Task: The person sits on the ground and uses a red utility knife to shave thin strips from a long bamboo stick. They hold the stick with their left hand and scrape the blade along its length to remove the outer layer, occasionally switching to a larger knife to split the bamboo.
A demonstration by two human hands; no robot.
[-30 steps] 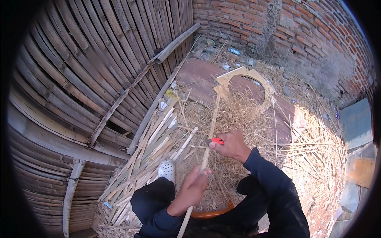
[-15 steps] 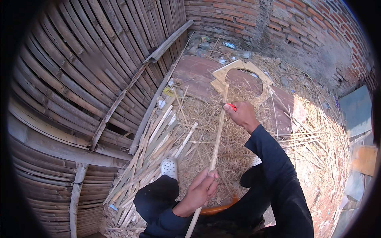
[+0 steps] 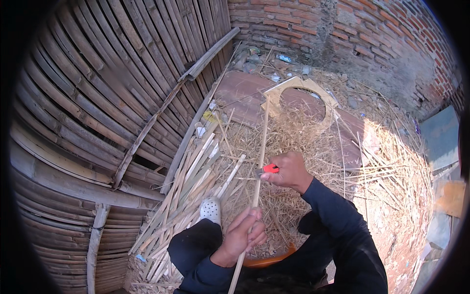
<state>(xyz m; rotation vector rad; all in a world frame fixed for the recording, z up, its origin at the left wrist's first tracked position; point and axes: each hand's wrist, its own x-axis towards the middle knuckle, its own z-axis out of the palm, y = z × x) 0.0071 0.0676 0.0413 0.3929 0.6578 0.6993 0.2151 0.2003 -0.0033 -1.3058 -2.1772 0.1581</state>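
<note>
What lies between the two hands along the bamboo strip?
In the head view, only a bare stretch of the bamboo strip runs between the left hand and the right hand, which holds a red-handled knife; straw shavings lie beneath.

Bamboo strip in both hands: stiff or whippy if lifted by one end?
The bamboo strip is long and thin, so it probably flexes. It looks straight between the left hand and right hand, so likely springy, not floppy. Probably light.
</note>
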